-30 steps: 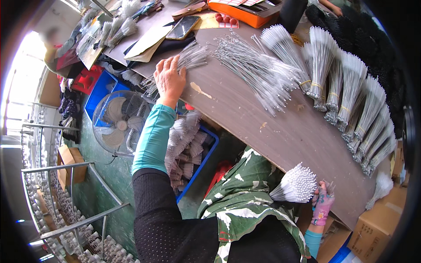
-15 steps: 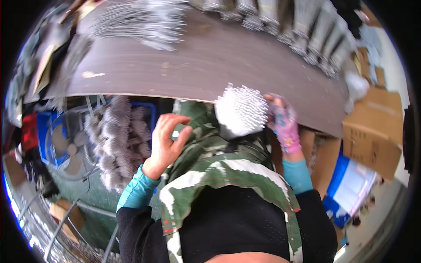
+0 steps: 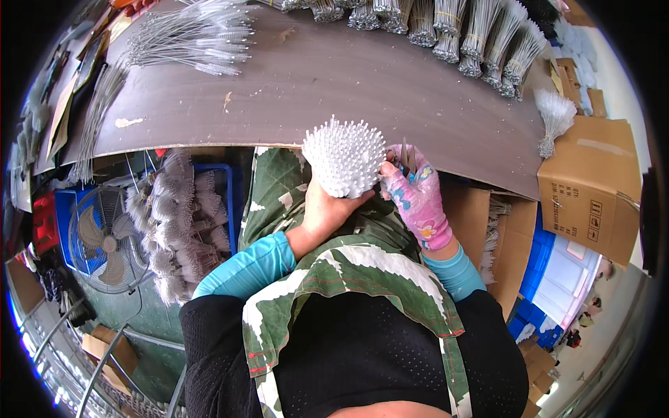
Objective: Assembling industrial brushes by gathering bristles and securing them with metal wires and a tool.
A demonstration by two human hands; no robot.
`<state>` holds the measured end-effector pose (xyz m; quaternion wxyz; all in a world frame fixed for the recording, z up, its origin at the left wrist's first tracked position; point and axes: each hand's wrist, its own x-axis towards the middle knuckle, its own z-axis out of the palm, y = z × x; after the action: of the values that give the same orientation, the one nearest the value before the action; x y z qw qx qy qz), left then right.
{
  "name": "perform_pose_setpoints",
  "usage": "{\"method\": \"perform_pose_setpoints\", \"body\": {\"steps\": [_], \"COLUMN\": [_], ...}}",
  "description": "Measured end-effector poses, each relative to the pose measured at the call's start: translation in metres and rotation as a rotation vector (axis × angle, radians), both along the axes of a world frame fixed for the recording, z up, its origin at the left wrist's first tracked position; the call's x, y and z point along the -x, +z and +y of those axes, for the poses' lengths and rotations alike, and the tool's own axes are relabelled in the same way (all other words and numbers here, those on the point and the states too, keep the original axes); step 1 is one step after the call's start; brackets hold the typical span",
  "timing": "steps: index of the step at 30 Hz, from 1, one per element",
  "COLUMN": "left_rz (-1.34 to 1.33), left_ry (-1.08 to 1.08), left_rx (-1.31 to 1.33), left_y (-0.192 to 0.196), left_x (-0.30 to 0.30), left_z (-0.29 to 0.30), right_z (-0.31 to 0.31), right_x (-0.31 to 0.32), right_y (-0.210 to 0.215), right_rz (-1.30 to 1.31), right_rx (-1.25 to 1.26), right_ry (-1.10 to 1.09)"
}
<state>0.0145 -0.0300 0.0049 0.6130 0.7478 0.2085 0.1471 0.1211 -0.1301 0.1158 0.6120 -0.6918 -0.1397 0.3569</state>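
A thick round bundle of white-tipped brushes (image 3: 344,159) stands above my lap at the table's front edge, tips facing up. My left hand (image 3: 329,212) is wrapped round its lower side. My right hand (image 3: 420,202), in a pink flowered fingerless glove, is closed round a pointed two-jawed metal tool (image 3: 407,159). Its fingertips come close to the bundle's right side; whether they touch it I cannot tell. The underside of the bundle is hidden behind the left palm.
On the brown table (image 3: 293,90) lie loose wire brushes (image 3: 198,42) at far left and tied brush bundles (image 3: 481,35) at far right. A fan (image 3: 108,240) and fluffy brush bundles (image 3: 174,216) are low on the left. Cardboard boxes (image 3: 592,188) stand on the right.
My left hand has moved right from an open pose and taken hold of the bundle. The bundle and right hand have shifted left in view; the pointed tool now shows.
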Motion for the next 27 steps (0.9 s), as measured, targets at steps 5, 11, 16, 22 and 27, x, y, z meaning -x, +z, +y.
{"method": "perform_pose_setpoints", "body": {"steps": [5,11,16,22,27], "left_rz": [-0.035,-0.043,-0.077,-0.143,-0.102], "left_ry": [-0.185,-0.207,-0.126,-0.081,-0.027], "left_rx": [-0.471,-0.559,0.052,-0.542,-0.409], "left_y": [-0.044,-0.053,-0.046,-0.046,-0.047], "left_x": [-0.008,-0.009,-0.005,-0.002,-0.003], "left_z": [0.016,0.025,0.023,0.024,0.016], "right_z": [-0.002,-0.018,-0.017,-0.016,-0.012], "right_x": [0.006,-0.018,-0.035,-0.049,-0.05], "right_y": [0.007,0.006,0.022,0.037,0.054], "right_rz": [-0.043,-0.017,0.005,0.101,0.13], "right_rx": [0.023,0.071,0.227,0.308,0.351], "right_ry": [0.102,0.248,0.271,0.442,0.531]}}
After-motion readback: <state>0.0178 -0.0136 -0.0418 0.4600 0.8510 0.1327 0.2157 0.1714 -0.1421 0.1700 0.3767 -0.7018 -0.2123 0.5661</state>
